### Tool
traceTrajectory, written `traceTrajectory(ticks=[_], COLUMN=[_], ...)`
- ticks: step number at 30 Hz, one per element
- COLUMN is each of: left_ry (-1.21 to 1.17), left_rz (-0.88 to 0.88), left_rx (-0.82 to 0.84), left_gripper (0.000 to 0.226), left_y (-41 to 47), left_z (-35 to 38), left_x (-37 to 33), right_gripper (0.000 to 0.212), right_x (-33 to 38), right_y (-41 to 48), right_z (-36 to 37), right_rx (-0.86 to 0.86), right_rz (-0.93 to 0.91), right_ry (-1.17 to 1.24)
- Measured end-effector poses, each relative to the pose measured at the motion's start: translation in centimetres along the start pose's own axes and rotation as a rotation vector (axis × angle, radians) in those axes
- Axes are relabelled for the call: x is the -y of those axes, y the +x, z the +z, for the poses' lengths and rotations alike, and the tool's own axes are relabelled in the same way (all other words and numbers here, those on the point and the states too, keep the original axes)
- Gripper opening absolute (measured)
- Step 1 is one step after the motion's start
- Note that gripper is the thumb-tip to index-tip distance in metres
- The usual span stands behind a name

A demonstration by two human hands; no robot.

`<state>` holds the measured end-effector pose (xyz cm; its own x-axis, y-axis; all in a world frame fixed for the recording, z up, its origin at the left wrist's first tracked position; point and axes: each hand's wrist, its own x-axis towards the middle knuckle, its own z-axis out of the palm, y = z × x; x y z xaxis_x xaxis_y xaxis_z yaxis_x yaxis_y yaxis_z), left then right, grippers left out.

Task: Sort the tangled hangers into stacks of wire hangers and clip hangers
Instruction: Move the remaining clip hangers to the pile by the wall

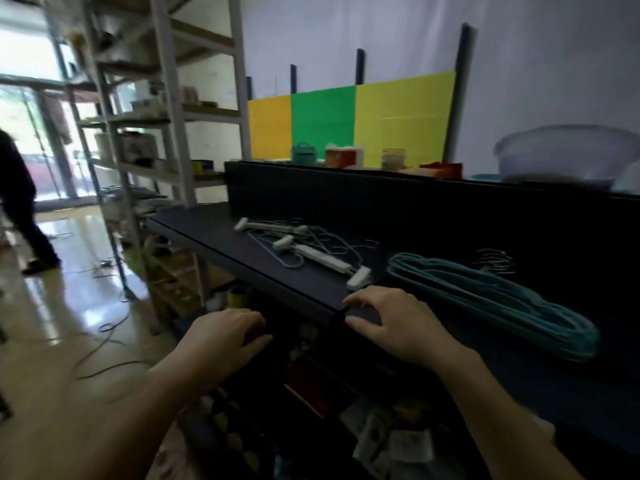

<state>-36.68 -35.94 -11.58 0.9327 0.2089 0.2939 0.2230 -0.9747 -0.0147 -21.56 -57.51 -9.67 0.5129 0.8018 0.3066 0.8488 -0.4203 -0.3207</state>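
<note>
Tangled hangers [304, 249] on worktop [221, 237]; teal wire stack [495, 301] at their 4 o'clock. Right hand [393, 325] fingers spread open; left hand [225, 337] fingers loosely curled, empty.

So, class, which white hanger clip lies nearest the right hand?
The clip at the near end of the long white hanger, just beyond the right hand; the other clips lie farther back in the tangle.

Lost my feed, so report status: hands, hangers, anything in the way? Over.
Both empty: left hand off the table edge, right hand at it. Ahead, tangled pile untouched; teal wire stack to its right. Nothing blocking the pile.
</note>
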Motion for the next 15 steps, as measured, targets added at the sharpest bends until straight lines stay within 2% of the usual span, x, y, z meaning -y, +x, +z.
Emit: traceTrajectory(ticks=[2, 6, 10, 15], left_ry=[0.014, 0.013, -0.053, -0.12], left_rz=[-0.028, -0.031, -0.008, 0.038], left_rx=[-0.014, -0.142, -0.147, -0.172], left_gripper=[0.031, 0.029, 0.032, 0.034], left_y=[-0.8, -0.9, 0.6, 4.8], left_z=[-0.1, -0.1, -0.2, 0.4], left_x=[4.0, 10.4, 13.9, 16.7], right_gripper=[0.033, 0.031, 0.033, 0.035], right_x=[2.4, 6.0, 8.1, 8.3], right_y=[2.9, 7.7, 11.6, 16.0], right_z=[1.8, 5.3, 7.0, 7.7], right_rx=[0.026, -0.047, -0.009, -0.075], right_rz=[-0.012, -0.014, 0.009, 0.07], right_ry=[0.081, 0.132, 0.08, 0.021])
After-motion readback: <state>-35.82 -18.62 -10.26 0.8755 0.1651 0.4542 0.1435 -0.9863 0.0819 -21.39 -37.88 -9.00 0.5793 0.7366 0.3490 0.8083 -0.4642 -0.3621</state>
